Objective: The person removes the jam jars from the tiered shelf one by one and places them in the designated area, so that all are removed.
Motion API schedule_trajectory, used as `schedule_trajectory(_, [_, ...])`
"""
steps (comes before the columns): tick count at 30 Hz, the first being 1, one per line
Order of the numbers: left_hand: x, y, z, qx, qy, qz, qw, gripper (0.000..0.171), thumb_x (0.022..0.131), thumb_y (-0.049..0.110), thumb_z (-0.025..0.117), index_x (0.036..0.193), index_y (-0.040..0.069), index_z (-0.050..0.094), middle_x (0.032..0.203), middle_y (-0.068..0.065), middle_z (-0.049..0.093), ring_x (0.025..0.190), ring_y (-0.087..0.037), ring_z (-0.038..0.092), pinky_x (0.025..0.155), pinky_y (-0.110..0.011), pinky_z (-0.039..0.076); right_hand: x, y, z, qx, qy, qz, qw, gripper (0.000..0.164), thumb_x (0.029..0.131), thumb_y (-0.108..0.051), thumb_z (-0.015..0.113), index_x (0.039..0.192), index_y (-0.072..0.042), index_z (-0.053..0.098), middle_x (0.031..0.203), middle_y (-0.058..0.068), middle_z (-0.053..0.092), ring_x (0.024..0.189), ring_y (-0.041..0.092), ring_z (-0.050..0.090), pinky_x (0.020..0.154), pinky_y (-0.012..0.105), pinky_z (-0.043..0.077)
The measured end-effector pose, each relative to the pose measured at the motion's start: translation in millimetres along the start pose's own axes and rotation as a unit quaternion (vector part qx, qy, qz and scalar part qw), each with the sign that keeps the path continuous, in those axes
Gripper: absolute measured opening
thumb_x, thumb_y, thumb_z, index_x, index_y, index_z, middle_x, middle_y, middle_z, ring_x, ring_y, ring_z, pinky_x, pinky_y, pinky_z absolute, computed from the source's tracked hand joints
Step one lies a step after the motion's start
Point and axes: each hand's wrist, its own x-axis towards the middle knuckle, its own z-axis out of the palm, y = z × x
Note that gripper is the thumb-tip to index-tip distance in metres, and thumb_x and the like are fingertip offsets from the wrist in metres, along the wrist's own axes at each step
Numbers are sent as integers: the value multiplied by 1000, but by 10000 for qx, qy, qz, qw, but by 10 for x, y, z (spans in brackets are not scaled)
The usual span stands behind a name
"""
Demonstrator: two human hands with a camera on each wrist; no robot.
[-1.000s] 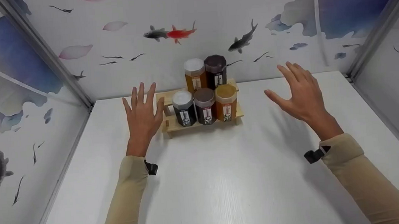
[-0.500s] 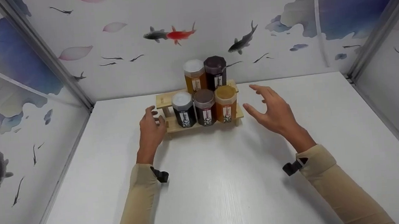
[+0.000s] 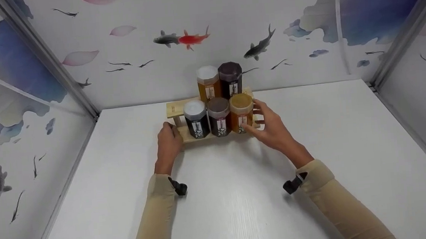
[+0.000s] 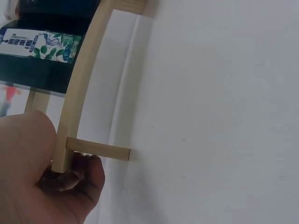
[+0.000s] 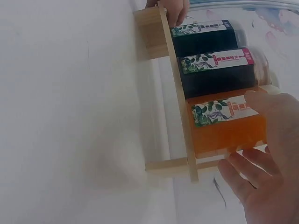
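Note:
A two-step wooden rack [image 3: 193,137] bears several faceted jars with labels. On its lower step stand a dark jar with a white lid [image 3: 197,122], a dark jar with a brown lid [image 3: 219,119] and an amber jar [image 3: 240,113] at the right. My left hand [image 3: 168,145] grips the left end of the lower step, fingers beneath the board and thumb above in the left wrist view [image 4: 60,186]. My right hand [image 3: 273,132] is around the amber jar, thumb over its label and fingers along its right side.
On the upper step are an amber jar with a white lid [image 3: 208,83] and a dark jar [image 3: 230,78]. The rack stands at the back of a white table [image 3: 226,194], close to the printed back wall [image 3: 125,73]. Side panels [image 3: 18,157] flank the table.
Both hands have come inward to the rack. The left hand has taken hold of its left end, and the right hand has closed in around the amber jar. The jars stay in place.

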Motion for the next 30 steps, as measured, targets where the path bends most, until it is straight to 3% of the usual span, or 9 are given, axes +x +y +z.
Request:
schedule_trajectory(4, [-13,-44,22,-142,-6,-152,9998,34,118,23,37,133,-4,52,122,-26,68,109,-34,68,93,-49,56,23,12,112,171,210,116,9996,90,97,-46,82,167,-14,35,157,10,55,141,31,58,107,53,58])
schedule_trajectory(11, [-43,-73,82,-698,291,-408,9963,32,118,25,42,136,1,52,108,-15,63,90,-23,58,73,-35,48,46,41,231,226,672,94,9974,85,94,-48,85,159,-10,46,149,11,61,135,32,62,110,57,54])
schedule_trajectory(16, [-17,-36,91,-796,364,-394,9954,30,118,23,42,136,1,51,115,-18,65,99,-25,59,83,-39,51,73,26,234,325,800,198,9961,80,92,-44,87,155,-10,49,146,10,63,134,31,63,107,54,57])
schedule_trajectory(22, [7,-8,91,-927,446,-345,9941,28,117,21,44,134,0,52,127,-21,65,113,-29,61,99,-45,53,89,-3,208,349,867,217,9954,80,90,-45,89,149,-10,48,144,13,67,133,32,66,112,57,53])
schedule_trajectory(30, [-36,-44,89,-843,472,-278,9949,25,117,21,44,133,3,52,123,-18,67,104,-27,62,85,-40,52,22,20,163,181,950,193,9951,76,89,-45,90,144,-9,52,136,15,74,126,32,71,114,65,48])
